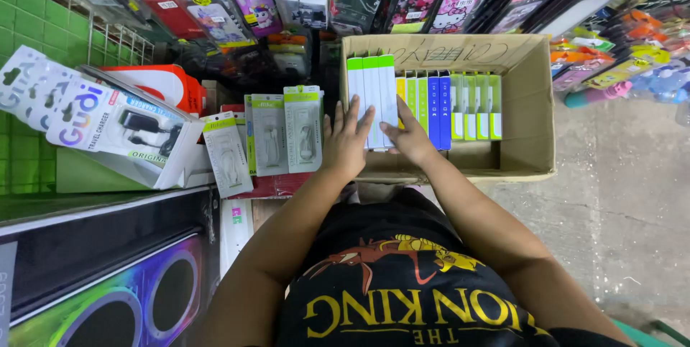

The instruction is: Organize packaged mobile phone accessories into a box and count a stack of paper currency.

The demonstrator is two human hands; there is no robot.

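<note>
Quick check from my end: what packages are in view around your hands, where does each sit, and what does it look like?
Cardboard box: ahead, open, brown.
White boxes: left end of the box row, slim, green tops, under the left hand and right hand.
Blue boxes: mid-row, slim, upright.
Earphone packs: left of the cardboard box, white cards with green tops.
Charger box: far left, white, tilted.
Phone cases: hanging behind, many colours.

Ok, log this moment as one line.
left hand: on white green-topped slim boxes | right hand: same stack | stack: upright in brown cardboard box
</note>
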